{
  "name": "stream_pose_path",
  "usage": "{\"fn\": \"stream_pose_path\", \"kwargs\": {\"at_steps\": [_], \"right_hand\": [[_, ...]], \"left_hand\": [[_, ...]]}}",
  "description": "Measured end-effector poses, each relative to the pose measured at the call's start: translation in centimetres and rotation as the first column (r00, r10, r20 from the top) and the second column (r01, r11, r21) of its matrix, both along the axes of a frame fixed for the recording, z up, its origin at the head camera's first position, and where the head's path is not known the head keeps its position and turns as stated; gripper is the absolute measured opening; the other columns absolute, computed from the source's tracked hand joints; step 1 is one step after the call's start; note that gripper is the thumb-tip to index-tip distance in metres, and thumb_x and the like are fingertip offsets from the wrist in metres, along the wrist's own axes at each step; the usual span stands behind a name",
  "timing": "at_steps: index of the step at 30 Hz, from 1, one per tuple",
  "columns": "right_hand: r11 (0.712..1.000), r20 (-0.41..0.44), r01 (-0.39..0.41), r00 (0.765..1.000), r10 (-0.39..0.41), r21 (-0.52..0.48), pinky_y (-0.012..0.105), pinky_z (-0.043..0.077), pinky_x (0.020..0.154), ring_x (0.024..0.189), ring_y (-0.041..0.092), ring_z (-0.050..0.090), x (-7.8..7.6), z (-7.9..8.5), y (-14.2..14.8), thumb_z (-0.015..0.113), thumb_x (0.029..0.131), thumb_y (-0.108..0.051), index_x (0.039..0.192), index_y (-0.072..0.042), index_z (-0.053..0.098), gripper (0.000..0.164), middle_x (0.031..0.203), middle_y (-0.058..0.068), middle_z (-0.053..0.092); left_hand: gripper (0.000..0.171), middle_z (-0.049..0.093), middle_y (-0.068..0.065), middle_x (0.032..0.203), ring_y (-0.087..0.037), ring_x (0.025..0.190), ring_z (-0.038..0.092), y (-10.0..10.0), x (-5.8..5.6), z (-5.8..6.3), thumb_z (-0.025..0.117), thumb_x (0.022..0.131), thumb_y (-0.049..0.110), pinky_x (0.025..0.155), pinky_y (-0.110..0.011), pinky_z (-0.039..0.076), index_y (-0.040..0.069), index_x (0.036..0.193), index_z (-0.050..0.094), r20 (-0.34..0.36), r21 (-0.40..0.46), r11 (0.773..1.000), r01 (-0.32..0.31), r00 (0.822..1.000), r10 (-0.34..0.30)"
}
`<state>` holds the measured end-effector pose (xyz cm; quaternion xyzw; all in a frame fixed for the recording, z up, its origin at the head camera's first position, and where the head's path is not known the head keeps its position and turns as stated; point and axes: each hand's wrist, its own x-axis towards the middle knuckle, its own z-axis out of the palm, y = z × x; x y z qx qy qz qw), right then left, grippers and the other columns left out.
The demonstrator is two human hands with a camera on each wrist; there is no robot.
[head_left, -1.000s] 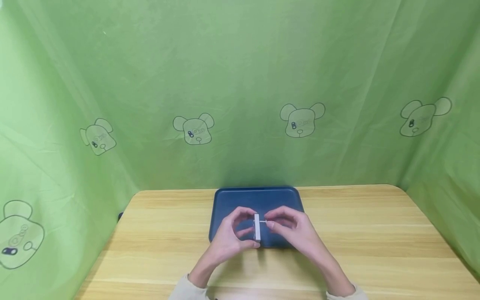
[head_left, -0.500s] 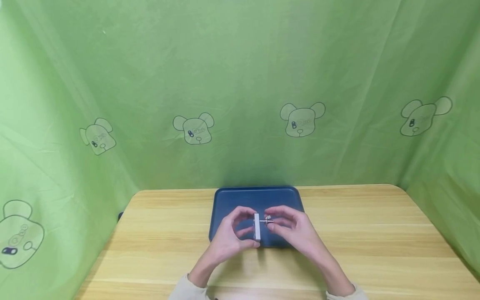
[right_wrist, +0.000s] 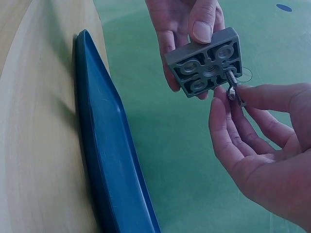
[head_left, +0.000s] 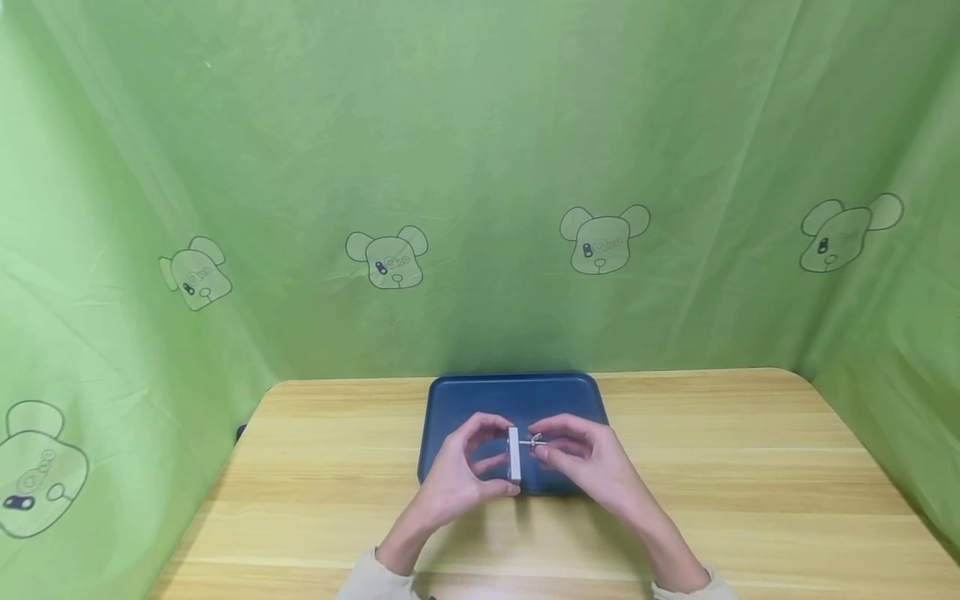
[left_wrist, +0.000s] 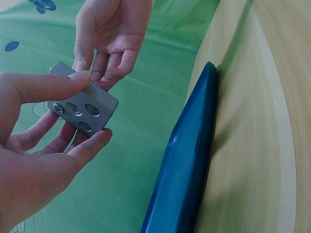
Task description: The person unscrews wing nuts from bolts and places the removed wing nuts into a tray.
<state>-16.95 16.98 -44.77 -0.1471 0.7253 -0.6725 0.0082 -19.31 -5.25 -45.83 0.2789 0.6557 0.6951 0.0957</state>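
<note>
Pale cloth sleeves [head_left: 375, 581] show nearest, at about seven and five o'clock in the head view, twelve pointing away from the person. Beyond them the left hand [head_left: 461, 475] pinches a grey block [head_left: 513, 457] by opposite edges, thumb at six o'clock and fingers towards twelve. The block is held up off the table [head_left: 712, 467], standing on edge, its broad faces turned to nine and three o'clock. Seen from the left wrist, the nine-o'clock face is bored with round holes, one with a metal piece set in it; the other face, seen from the right wrist, is recessed, with raised rings.

A threaded metal screw [right_wrist: 231, 76] juts from that recessed face towards three o'clock and carries a wing nut [right_wrist: 232, 93]. The right hand [head_left: 592, 458], at three o'clock from the block, has thumb and fingers curled round the nut; how firmly they press cannot be told.

Beneath and beyond the hands lies a dark blue tray [head_left: 480, 396] with a low rim, apart from the block. Light wood grain covers the table out to nine and three o'clock.

Farthest back hangs a green curtain [head_left: 480, 125], printed with bear-head outlines [head_left: 605, 244] from ten round to two o'clock of the tray, plus a larger one at nine.
</note>
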Motion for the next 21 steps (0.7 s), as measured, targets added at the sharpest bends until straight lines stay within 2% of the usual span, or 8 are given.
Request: {"fn": "stream_pose_path", "kwargs": {"at_steps": [5,12,21], "right_hand": [[1.0,-0.006,0.013,1.0,-0.013,0.014,0.05,0.063,0.089,0.104,0.035,0.072,0.04,0.04,-0.01,0.071,0.096,-0.008,0.118,0.007,0.066,0.028,0.117,0.029,0.066],[1.0,-0.024,0.018,1.0,-0.017,0.022,0.049,0.064,0.086,0.102,0.035,0.072,0.06,0.06,0.0,0.07,0.097,-0.009,0.112,0.003,0.07,0.019,0.112,0.022,0.069],[0.999,-0.003,0.045,0.999,-0.045,0.027,0.051,0.063,0.086,0.101,0.028,0.072,-0.04,-0.03,-0.14,0.066,0.101,-0.016,0.111,0.005,0.07,0.023,0.11,0.022,0.07]], "left_hand": [[0.071,0.057,-0.015,0.131,-0.031,0.128,0.055,0.0,0.01,0.05,0.076,0.064,-0.025,0.106,-0.04,0.055,0.001,0.128,0.057,-0.001,0.003,1.0,0.003,1.0,-0.003],[0.071,0.057,-0.015,0.131,-0.031,0.129,0.054,0.02,0.02,0.04,0.076,0.064,-0.025,0.106,-0.041,0.054,0.001,0.128,0.057,-0.003,0.002,1.0,0.01,1.0,-0.01],[0.071,0.057,-0.015,0.131,-0.031,0.128,0.055,0.11,0.0,-0.13,0.076,0.065,-0.024,0.106,-0.04,0.055,0.001,0.128,0.057,-0.007,0.0,1.0,0.008,1.0,-0.008]]}}
